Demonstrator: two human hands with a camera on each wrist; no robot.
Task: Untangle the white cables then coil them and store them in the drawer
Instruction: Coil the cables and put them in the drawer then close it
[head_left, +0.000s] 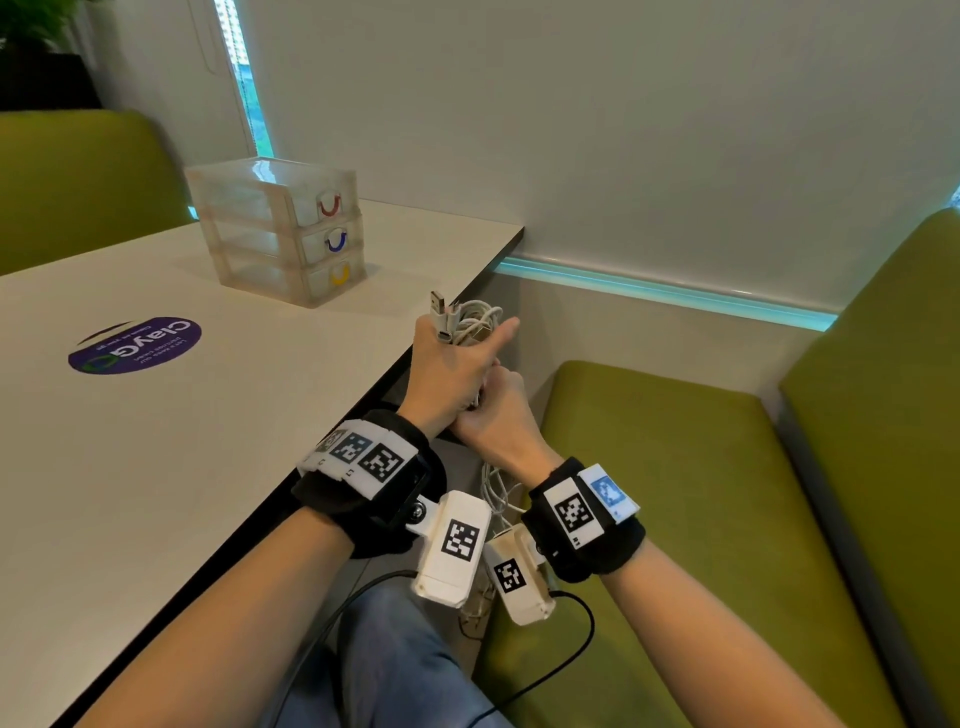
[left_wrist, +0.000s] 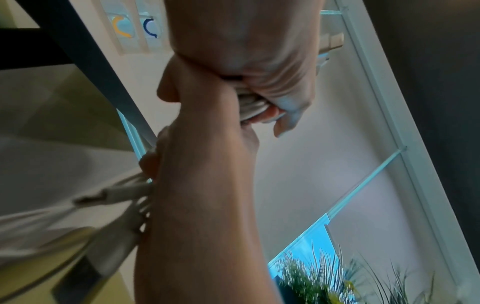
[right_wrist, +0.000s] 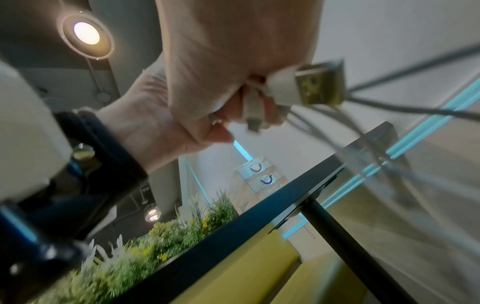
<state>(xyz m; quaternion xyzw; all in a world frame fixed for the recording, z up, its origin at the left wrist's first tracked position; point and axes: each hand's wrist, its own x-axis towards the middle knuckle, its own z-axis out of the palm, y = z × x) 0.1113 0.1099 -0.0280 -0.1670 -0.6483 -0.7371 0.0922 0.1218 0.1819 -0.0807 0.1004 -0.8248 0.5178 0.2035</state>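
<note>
Both hands grip white cables (head_left: 470, 325) — right hand (head_left: 496, 415) seemingly lower.

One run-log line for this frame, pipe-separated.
left hand grips white cables | right hand grips cables below | drawer unit on table, drawers closed

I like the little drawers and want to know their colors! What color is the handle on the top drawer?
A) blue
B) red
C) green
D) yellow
B: on the clear drawer unit on the table, the top handle is red, the middle handle is blue and the bottom handle is yellow.
</note>
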